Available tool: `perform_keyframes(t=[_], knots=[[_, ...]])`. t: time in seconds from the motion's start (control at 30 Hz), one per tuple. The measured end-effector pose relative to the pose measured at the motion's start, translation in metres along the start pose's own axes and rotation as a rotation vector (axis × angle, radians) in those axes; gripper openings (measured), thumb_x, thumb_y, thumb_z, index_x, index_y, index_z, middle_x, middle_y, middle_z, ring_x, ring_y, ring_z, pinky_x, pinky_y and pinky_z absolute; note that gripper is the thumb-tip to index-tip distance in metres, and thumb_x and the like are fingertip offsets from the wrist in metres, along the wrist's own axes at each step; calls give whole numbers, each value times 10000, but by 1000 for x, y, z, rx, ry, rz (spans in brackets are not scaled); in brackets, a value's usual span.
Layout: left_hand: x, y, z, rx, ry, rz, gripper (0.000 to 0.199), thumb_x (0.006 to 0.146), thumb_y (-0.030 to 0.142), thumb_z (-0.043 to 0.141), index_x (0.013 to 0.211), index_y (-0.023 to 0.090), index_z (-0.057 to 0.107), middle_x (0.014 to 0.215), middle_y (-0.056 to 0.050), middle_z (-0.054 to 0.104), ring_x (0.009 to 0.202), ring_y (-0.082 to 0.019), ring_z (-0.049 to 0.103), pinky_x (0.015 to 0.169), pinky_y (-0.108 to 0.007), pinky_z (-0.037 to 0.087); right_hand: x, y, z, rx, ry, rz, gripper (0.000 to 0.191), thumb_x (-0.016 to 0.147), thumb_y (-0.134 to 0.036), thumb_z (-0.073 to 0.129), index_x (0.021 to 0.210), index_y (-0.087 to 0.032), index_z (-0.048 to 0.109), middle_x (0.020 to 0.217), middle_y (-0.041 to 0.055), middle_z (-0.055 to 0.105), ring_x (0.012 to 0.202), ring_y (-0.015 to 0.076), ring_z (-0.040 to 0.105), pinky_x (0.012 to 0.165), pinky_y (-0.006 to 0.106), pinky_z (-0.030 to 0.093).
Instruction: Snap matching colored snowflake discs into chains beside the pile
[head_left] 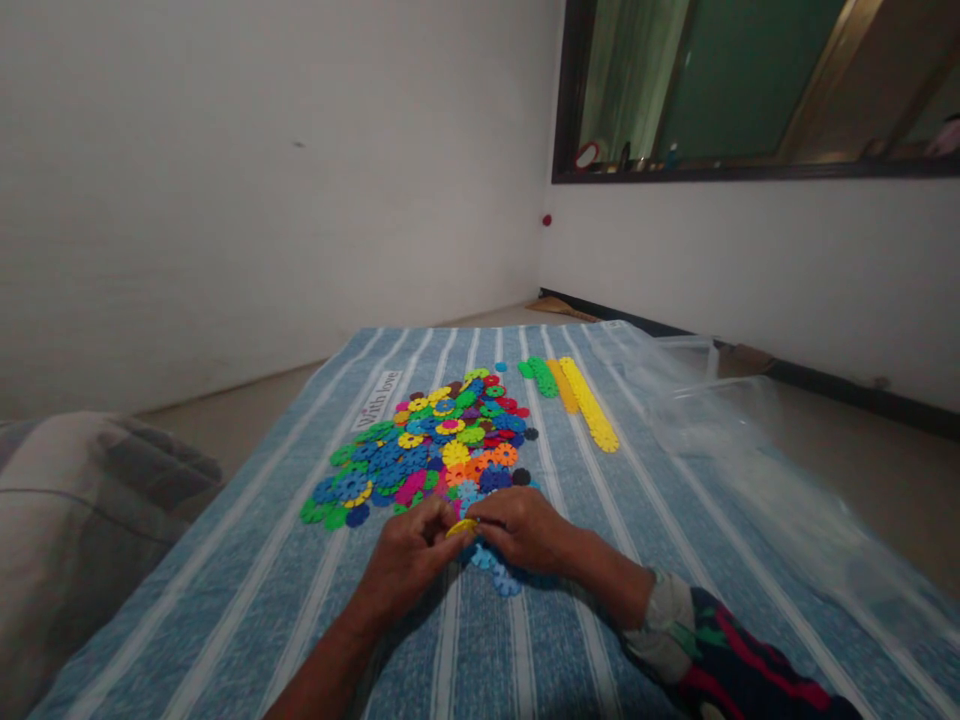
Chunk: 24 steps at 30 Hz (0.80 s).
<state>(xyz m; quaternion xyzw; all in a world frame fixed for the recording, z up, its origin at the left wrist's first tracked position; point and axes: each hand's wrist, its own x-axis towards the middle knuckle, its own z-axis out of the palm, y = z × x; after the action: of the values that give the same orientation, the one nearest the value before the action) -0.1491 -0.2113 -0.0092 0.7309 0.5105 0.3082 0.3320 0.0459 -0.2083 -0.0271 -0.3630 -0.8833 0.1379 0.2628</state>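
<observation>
Between my two hands is a small yellow notched disc (461,527), pinched by the fingertips of both. My left hand (409,550) comes in from the lower left, its thumb and fingers closed on the disc's left side. From the right, my right hand (525,525) grips the other side. Light blue notched discs (504,578) lie on the cloth just below my right hand. Beyond my hands spreads a large pile of multicoloured notched plastic discs (405,455), some hidden behind my fingers.
Rows of overlapping discs lie right of the pile: green (541,376), orange (564,387) and yellow (590,405). A striped blue cloth (247,600) covers the table. Clear plastic containers (709,410) sit along the right edge. Grey fabric (82,540) bulges at the left.
</observation>
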Motion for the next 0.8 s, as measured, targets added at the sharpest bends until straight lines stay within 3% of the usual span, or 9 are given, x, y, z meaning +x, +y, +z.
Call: perform_keyframes(t=[0.2,0.33,0.47,0.57,0.67,0.8], knots=[[-1,-4,3,-57,-29,13,248,704,415,680,661,191,581,546,50,474,506,-106,426,504,-244,337,2,-2,-6,-61,-31,6,129,900,-194,607,781,-172,652,760,12,682,691,138,576,615,242,335],[-1,-5,2,-112,2,24,193,709,369,668,728,181,630,624,16,563,576,-133,519,560,-261,407,0,11,-42,-48,5,38,115,906,-172,593,851,-172,693,834,27,716,779,143,626,694,228,387],[1,-6,-2,-94,53,23,210,724,386,648,697,178,641,645,-7,605,596,-151,549,580,-279,425,-21,50,-101,-156,123,337,150,910,-200,575,881,-182,722,865,35,727,798,149,640,692,223,385],[2,-6,-4,-70,53,33,222,724,390,631,643,183,625,598,-1,588,572,-150,533,565,-280,411,-45,86,-131,-346,67,624,195,878,-179,559,815,-174,743,800,46,725,715,150,617,621,233,344],[2,-5,-2,-35,43,39,226,721,389,616,616,189,610,584,0,583,574,-152,526,567,-281,405,-65,112,-138,-395,-32,736,195,821,-147,572,825,-165,765,794,48,732,720,148,618,603,229,326],[2,-4,-1,12,19,33,245,728,412,601,607,198,598,582,2,575,596,-155,519,579,-278,404,-76,127,-132,-366,-108,748,246,787,-132,555,858,-160,789,809,62,747,724,151,627,609,229,341]])
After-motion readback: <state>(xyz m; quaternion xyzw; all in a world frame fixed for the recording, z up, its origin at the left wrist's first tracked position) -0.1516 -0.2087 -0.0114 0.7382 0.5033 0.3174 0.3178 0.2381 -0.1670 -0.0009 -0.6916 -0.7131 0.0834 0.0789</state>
